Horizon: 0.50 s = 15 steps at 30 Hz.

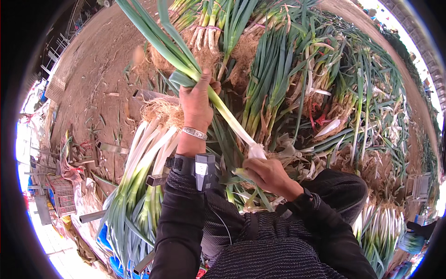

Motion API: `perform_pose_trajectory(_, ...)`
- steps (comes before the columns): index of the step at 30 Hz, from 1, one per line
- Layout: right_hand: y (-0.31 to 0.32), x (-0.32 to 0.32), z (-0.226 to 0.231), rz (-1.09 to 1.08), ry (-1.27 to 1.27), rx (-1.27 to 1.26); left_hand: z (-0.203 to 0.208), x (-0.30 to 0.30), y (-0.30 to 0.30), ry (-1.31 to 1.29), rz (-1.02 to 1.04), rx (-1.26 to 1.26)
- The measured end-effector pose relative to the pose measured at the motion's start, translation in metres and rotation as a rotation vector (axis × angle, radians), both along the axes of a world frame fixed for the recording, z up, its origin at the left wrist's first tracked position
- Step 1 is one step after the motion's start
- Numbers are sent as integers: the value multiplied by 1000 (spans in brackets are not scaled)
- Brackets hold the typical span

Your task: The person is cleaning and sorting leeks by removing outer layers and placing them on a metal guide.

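A long green onion point(230, 116) runs slantwise across the middle, green leaves up to the far left and white stem toward me. My left hand point(197, 102) is closed around it where the leaves fork from the stem. At its white end, loose pale skin point(257, 151) bunches up. My right hand point(272, 176) is closed just beside that end, with a pale green strip of onion leaf point(241, 173) poking out of its fingers. The root tip is hidden by the right hand.
A pile of cleaned green onions point(139, 176) lies on a metal frame point(93, 216) at left. Tied bunches with roots point(206, 28) stand at the far side. Loose onions and leaf scraps point(334, 83) cover the right. Another white-stemmed stack point(381, 223) sits at near right.
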State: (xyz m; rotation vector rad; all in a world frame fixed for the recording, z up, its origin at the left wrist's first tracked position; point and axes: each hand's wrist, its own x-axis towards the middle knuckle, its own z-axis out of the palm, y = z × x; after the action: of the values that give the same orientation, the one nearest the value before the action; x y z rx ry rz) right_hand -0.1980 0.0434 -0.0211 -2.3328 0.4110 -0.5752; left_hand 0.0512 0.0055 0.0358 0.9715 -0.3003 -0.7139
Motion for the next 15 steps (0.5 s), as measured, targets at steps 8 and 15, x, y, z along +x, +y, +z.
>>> perform_pose_trajectory(8, 17, -55, -58, -8, 317, 107, 8, 17, 9, -14, 22, -79)
perform_pose_trajectory(15, 23, -94, -152, -90, 699, 231, 4, 3, 13, -27, -45, -83)
